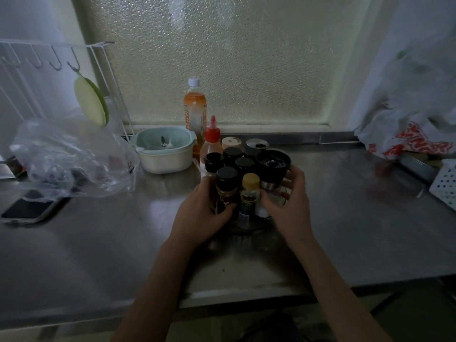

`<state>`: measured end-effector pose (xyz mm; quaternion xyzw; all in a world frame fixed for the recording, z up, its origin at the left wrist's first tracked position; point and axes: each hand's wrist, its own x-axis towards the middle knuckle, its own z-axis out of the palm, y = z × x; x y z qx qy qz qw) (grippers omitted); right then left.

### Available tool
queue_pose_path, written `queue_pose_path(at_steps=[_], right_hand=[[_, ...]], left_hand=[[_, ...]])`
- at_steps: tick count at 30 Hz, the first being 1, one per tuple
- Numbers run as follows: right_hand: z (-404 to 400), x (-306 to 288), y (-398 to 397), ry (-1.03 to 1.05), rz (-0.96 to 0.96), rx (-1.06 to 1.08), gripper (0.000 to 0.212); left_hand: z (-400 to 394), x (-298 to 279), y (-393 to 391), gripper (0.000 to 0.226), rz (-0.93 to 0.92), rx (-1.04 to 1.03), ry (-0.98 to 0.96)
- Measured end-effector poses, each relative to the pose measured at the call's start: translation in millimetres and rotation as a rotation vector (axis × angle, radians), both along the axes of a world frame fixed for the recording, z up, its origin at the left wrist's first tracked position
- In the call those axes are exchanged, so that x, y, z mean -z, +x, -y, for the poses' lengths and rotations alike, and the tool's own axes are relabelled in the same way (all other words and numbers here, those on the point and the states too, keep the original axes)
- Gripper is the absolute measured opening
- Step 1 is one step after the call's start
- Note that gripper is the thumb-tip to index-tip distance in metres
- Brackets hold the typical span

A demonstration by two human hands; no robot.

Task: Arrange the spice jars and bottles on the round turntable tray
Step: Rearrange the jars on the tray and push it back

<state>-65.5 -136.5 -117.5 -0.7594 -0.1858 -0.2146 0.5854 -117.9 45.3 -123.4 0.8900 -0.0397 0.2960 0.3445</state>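
Observation:
A tight cluster of spice jars stands on the round turntable tray [254,228], whose dark rim shows only at the front between my hands. My left hand [204,213] wraps a black-capped jar with a dark red label [225,186] at the cluster's front left. My right hand [288,196] grips the clear body of a large grinder with a wide black top [272,164] at the right. Between them stands a yellow-capped jar [250,191]. Several more black-capped jars [232,156] fill the back, and a red-capped squeeze bottle [211,141] stands behind them.
A tall orange drink bottle [195,107] stands by the frosted window. A pale green bowl [165,149] sits left of the jars. A clear plastic bag [71,156] and a phone [29,206] lie far left. A white perforated basket [444,183] and printed bag [414,141] sit right.

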Motion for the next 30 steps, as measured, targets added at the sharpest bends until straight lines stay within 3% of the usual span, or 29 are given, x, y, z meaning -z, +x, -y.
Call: queue_pose_path(at_steps=[7,13,15,18,22,27,30], right_hand=[[7,13,10,0.0,-0.098,0.006,0.065],[19,24,18,0.07,-0.166,0.109,0.035],[20,25,18,0.086,-0.174,0.092,0.023],[18,26,15,0.046,-0.154,0.099,0.026],[16,26,15,0.05,-0.174,0.076,0.03],[16,22,19,-0.023,-0.211,0.053,0.036],[22,13,35,-0.197,-0.245,0.02,0.035]], left_hand=[[-7,4,-1,0.064,0.06,0.033,-0.17],[-5,3,-2,0.049,0.087,0.149,-0.368],[-5,2,-1,0.036,0.175,0.084,-0.426],[-12,4,4,0.035,0.24,-0.066,-0.478],[-15,7,4,0.043,0.075,-0.074,-0.41],[-11,7,-1,0.066,-0.036,-0.06,-0.046],[-8,5,-2,0.058,-0.06,-0.084,-0.072]])
